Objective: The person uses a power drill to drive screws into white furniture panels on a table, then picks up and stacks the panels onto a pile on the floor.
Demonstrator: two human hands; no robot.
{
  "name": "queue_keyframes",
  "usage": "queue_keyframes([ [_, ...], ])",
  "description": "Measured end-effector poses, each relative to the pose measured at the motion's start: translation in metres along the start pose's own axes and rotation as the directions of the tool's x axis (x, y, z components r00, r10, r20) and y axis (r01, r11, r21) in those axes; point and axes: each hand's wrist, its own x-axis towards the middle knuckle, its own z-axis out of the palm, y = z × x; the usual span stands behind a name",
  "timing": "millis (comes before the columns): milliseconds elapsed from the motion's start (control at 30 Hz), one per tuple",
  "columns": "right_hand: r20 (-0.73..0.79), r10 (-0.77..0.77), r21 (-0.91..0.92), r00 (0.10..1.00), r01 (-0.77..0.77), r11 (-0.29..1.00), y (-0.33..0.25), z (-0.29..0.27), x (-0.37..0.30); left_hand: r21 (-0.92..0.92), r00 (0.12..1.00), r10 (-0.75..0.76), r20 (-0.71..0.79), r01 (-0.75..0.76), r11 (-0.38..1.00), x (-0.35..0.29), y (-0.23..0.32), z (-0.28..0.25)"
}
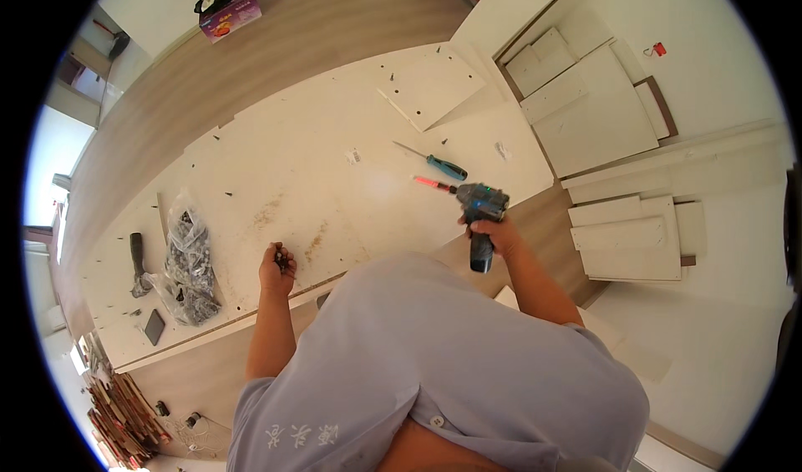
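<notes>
My right hand [505, 236] grips the handle of a dark cordless drill [482, 200]. Its long bit, red toward the tip [430, 183], points left over a large white panel [326, 180]. Just beyond the bit lies a screwdriver [446, 167] with a teal handle. My left hand [273, 275] is curled around several small dark pieces [282, 260] that look like screws, above the panel's near edge. Farther left, a clear plastic bag [189, 251] full of small grey hardware rests on the panel.
A smaller white board [433, 88] lies on the panel's far right, with dark pegs on it. At far left are a dark-handled tool [137, 263] and a grey flat block [154, 327]. White boards [593, 109] lean against the right wall. A purple box [231, 12] stands beyond.
</notes>
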Motion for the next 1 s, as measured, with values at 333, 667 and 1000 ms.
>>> queue_keyframes([
  [333, -0.314, -0.36, 0.02, 0.879, 0.385, 0.923, -0.047, -0.168, 0.053, 0.76, 0.994, -0.111, 0.022, 0.055, 0.647, -0.05, -0.04, 0.071],
  [667, -0.352, -0.289, -0.077, 0.89, 0.28, 0.957, -0.075, -0.267, 0.114, 0.987, 0.983, -0.089, 0.158, -0.155, 0.04, -0.05, -0.045, 0.128],
  [1000, -0.065, -0.263, 0.037, 0.962, 0.266, 0.963, -0.049, -0.191, 0.068, 0.999, 0.99, 0.138, 0.041, -0.044, 0.021, -0.036, -0.042, 0.108],
])
